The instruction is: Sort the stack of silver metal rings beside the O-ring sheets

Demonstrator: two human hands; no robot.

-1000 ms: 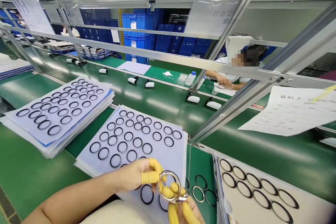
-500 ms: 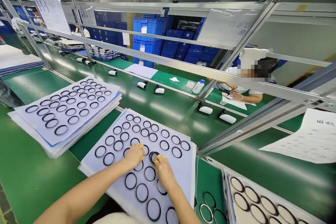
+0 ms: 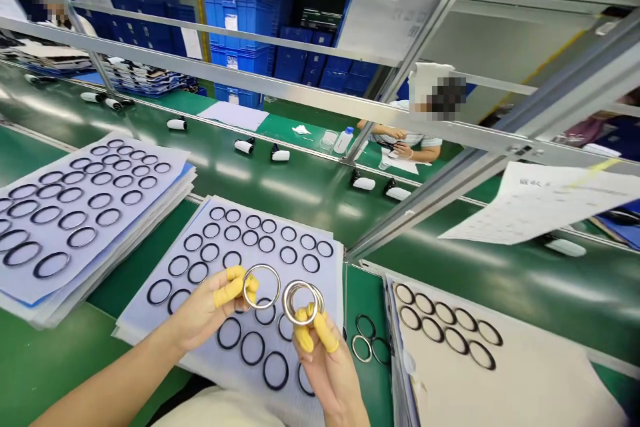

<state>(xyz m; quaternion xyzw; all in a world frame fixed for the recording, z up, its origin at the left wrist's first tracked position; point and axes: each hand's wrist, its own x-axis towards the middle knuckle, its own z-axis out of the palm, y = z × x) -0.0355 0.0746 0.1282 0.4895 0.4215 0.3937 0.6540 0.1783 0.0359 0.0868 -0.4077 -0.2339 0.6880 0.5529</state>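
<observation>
My left hand [image 3: 213, 307], with yellow finger cots on thumb and forefinger, pinches one thin silvery ring [image 3: 261, 285] and holds it up above the white sheet [image 3: 200, 227] of black rings lying in front of me. My right hand [image 3: 325, 363], also in yellow cots, grips a small stack of silvery rings [image 3: 301, 302] just to the right of the first. The two sets of rings hang a few centimetres apart, lifted off the sheet.
A second pile of ring sheets [image 3: 75, 213] lies at left, another sheet [image 3: 475, 360] at right, with loose rings [image 3: 367, 340] on the green table between. Beyond a metal frame bar [image 3: 430, 200], white parts ride a conveyor [image 3: 300, 187]; another person [image 3: 405, 143] works opposite.
Both hands were pressed down on the sheet half a second ago; now they are lifted toward me, the left holding one ring and the right holding a stack of rings.
</observation>
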